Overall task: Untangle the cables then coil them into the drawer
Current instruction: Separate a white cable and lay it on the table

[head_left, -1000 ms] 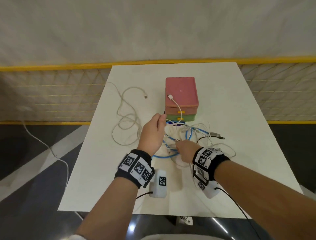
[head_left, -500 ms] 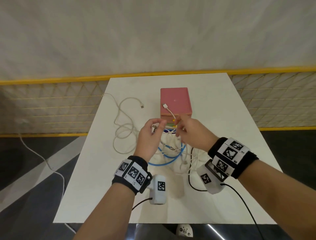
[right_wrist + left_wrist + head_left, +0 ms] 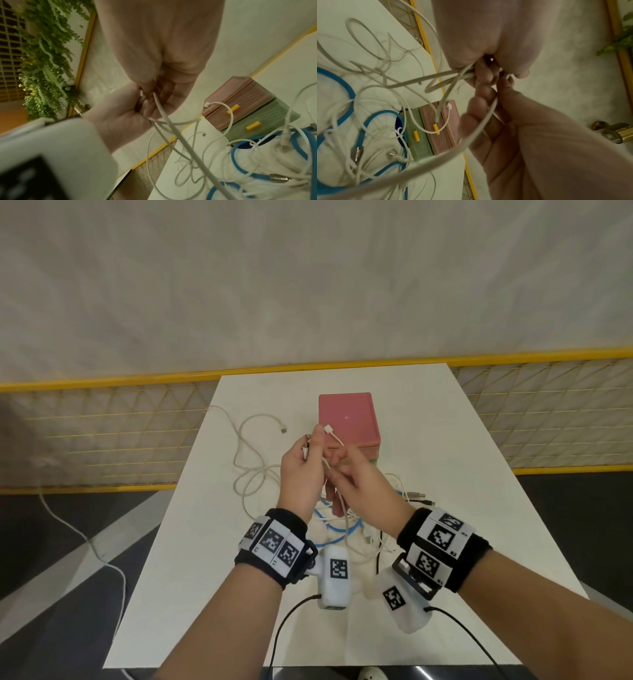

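Observation:
Both hands are raised above the white table (image 3: 455, 518), close together in front of the drawer box (image 3: 346, 416). My left hand (image 3: 301, 474) grips several turns of a grey-white cable (image 3: 419, 81) in curled fingers. My right hand (image 3: 359, 487) pinches the same cable (image 3: 171, 128) right next to the left fingers, and the strand runs down across its palm to the table. The box has a pink drawer (image 3: 240, 102) over a green drawer (image 3: 260, 120), both closed, with yellow handles. A blue cable (image 3: 337, 537) and thin white cables lie tangled below the hands.
A loose white cable (image 3: 253, 474) loops on the table's left side, and its plug (image 3: 283, 430) lies near the box. Another white plug (image 3: 328, 428) rests on the box's top. A yellow rail with mesh (image 3: 102, 440) runs behind the table. Metal plugs (image 3: 416, 495) lie at the right.
My right hand has left the tangle on the table and risen to meet the left hand. Both hands now hold the grey-white cable higher, in front of the box.

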Demonstrator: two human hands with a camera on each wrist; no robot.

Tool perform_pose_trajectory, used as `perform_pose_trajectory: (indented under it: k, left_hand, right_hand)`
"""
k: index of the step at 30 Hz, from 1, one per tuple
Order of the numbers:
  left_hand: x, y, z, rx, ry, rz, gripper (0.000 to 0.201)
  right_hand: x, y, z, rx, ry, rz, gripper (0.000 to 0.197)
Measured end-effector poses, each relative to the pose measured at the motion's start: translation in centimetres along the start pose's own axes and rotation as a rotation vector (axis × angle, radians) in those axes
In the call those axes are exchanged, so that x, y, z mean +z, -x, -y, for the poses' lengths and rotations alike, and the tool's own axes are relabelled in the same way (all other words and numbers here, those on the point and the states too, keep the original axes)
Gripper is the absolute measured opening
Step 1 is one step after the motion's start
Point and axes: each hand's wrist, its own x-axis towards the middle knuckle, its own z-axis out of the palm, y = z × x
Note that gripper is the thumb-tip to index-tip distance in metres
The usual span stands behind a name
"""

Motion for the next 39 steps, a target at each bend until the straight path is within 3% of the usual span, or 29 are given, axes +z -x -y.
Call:
perform_pose_trajectory:
  k: [2,5,9,12,14,17,19,21,25,27,29,31,33,35,37,39]
  left_hand:
    - [-0.2,-0.8,-0.2,0.02,-0.001,-0.068,0.04]
    - [-1.3,-2.2,-1.1,0.06,-0.008,-0.173,0.035]
    - [-3.4,-3.3,-3.6,0.029,0.28,-0.186,0.036]
    - [-3.7,-3.0,-3.8,-0.034,0.222,-0.019,0.027]
    - [-3.0,-2.0,-3.2,-0.041,-0.106,0.188,0.016]
    - [-1.8,-0.4,-1.9,-0.055,-0.648,0.562,0.026]
    - [-1.7,-0.3,-1.3,-0.038,-0.796,0.671,0.036]
    - [-2.4,-0.9,-1.6,0.022,-0.812,0.584,0.036]
    - [-4.5,-3.3,-2.0,0.103,-0.741,0.094,0.034]
    - [-5.0,-3.9,-1.7,0.165,-0.797,-0.079,0.027]
    - [-4.4,-3.5,-1.3,0.23,-0.761,-0.053,0.026]
    - [-2.5,-2.5,-0.7,0.253,-0.746,0.182,0.042]
    - [-0.7,-1.6,0.1,0.236,-0.772,0.374,0.031]
    - [0.2,-1.2,0.6,0.198,-0.729,0.445,0.028]
    - [0.2,-1.2,-0.1,0.202,-0.638,0.4,0.029]
    - [-1.1,-2.3,-1.5,0.224,-0.538,0.171,0.027]
  right_hand:
    - [0.2,0.4,-0.7,0.018,0.021,0.075,0.006]
    - [0.1,1.5,-1.7,0.032,0.109,0.216,0.023]
    - [-1.4,3.2,-4.1,0.067,0.234,0.294,0.029]
    - [-3.0,3.1,-5.4,0.066,0.358,0.27,0.029]
    - [-3.9,2.3,-5.4,0.024,0.414,0.224,0.027]
    - [-5.3,1.0,-4.4,-0.038,0.417,0.128,0.024]
    - [-6.4,0.4,-3.7,-0.047,0.385,0.107,0.023]
    - [-7.7,0.5,-2.9,-0.026,0.346,0.081,0.024]
    - [-9.8,0.7,-3.6,0.019,0.354,0.031,0.028]
    - [-9.9,0.4,-4.0,0.02,0.369,0.029,0.027]
    - [-9.1,-0.1,-4.0,0.009,0.396,0.036,0.026]
    - [-8.1,-0.8,-3.8,-0.013,0.415,0.047,0.025]
    - [-7.3,-1.4,-3.5,-0.048,0.401,0.068,0.023]
    - [-7.0,-1.7,-3.0,-0.073,0.383,0.075,0.024]
    - [-7.2,-1.6,-2.8,-0.098,0.344,0.076,0.024]
    - [-8.1,-1.2,-3.1,-0.082,0.309,0.044,0.027]
